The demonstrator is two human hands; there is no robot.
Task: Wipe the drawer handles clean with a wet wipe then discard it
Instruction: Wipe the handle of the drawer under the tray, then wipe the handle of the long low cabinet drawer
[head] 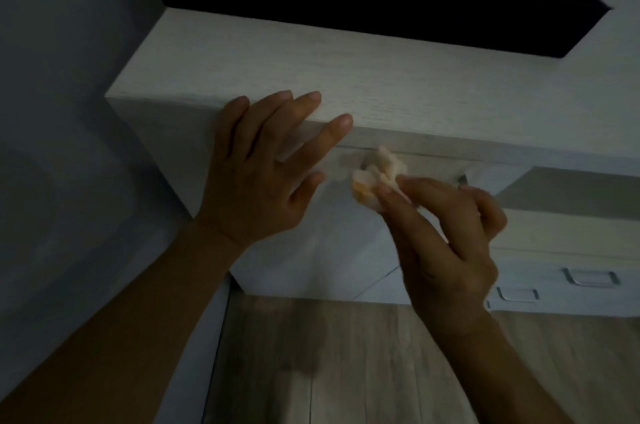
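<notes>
I look down on a pale wooden cabinet [346, 77] in dim light. My right hand [446, 236] pinches a crumpled white wet wipe [377, 177] and holds it against the left end of the top drawer's handle, just under the cabinet's front edge. The handle is mostly hidden behind the wipe; its right end [462, 179] shows as a small dark metal piece. My left hand [266, 167] has straight, spread fingers, with the fingertips resting on the cabinet's top edge to the left of the wipe.
Two more metal handles [588, 278] [517, 295] show on lower drawer fronts at the right. A dark framed tray [381, 1] with white objects stands at the back of the cabinet top. A grey wall runs along the left, and wood flooring [346, 354] lies below.
</notes>
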